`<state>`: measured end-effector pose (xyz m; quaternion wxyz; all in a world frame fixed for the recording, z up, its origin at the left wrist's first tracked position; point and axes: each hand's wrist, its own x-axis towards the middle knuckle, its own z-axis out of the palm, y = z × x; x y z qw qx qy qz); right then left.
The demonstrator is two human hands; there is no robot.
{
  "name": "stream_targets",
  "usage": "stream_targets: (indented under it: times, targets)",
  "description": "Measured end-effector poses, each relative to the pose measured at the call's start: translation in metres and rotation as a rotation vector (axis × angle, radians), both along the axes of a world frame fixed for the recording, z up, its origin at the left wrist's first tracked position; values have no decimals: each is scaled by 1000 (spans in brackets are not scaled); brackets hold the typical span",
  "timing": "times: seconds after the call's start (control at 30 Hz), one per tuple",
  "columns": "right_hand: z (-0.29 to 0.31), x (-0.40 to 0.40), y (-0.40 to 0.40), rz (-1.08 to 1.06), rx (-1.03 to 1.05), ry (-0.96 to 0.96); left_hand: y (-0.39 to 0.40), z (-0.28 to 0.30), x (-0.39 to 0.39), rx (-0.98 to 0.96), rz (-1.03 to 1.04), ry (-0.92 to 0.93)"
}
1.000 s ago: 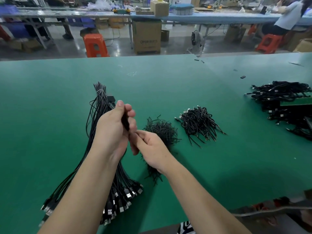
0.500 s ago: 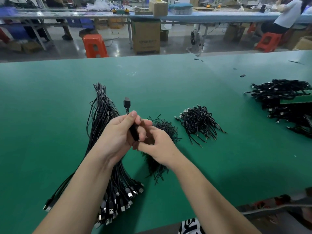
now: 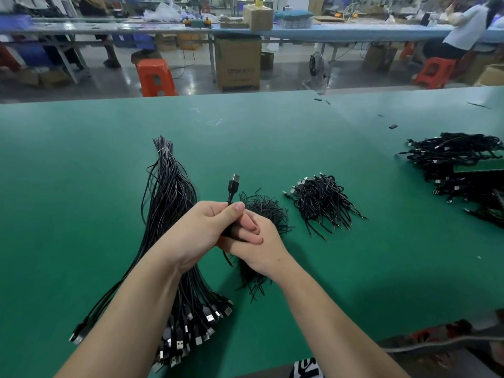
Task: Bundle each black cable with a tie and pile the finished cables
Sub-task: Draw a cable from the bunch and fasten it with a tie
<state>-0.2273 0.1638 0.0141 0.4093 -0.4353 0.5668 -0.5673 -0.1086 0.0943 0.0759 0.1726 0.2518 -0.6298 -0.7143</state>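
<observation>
My left hand (image 3: 200,231) grips a folded black cable (image 3: 233,186) whose USB plug sticks up above my thumb. My right hand (image 3: 257,248) lies against the left one, its fingers curled round the cable's lower part; a short black end hangs out below the hands. Under my left forearm a long bunch of loose black cables (image 3: 169,192) stretches across the green table (image 3: 300,143), plugs toward me. A heap of thin black ties (image 3: 266,211) sits just behind my right hand. To its right lies a small pile of bundled cables (image 3: 321,203).
A larger mass of black cables (image 3: 458,165) covers the table's right edge. Small black bits (image 3: 392,126) lie at the far right. Beyond the table stand orange stools (image 3: 155,77), a cardboard box (image 3: 237,64) and a second bench where a person (image 3: 463,31) sits.
The cable's plug has risen out of my left fist and now stands above it. My right hand has come up from below and closed against the left hand over the cable.
</observation>
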Motion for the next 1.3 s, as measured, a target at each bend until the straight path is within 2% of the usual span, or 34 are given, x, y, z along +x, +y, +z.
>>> stream_targets:
  times: [0.13,0.27,0.37,0.6,0.63,0.7,0.77,0.8,0.9,0.97,1.07,1.2,1.23,1.3]
  targets:
    - [-8,-1,1,-4,30,62,0,2,2,-49,-15,-81]
    - [-7,-4,3,-68,54,227,2,3,0,-175,70,-163]
    - [-3,-10,4,-148,44,394,6,2,-1,-568,242,-326]
    - [7,-8,4,-40,15,760,20,-4,-1,-1369,463,-554]
    - [7,-7,4,-26,24,806,20,-4,-2,-1389,452,-612]
    - [9,-6,6,0,60,864,13,-5,-3,-1205,397,-681]
    - [12,-4,7,11,106,879,-1,-10,-1,-990,298,-550]
    - [14,-5,7,13,123,886,-4,-8,-1,-951,260,-479]
    - [18,-5,6,34,126,884,-11,-4,1,-997,238,-406]
    - [21,-4,5,39,107,784,-15,-3,-2,-1062,244,-411]
    - [21,-4,0,32,91,525,-20,-3,-5,-1097,259,-415]
    - [17,-8,-2,117,56,75,-23,0,-12,-1051,277,-391]
    - [17,-10,-1,128,34,55,-24,0,-13,-1038,279,-396]
    - [17,-14,-1,96,24,238,-23,0,-14,-986,286,-385]
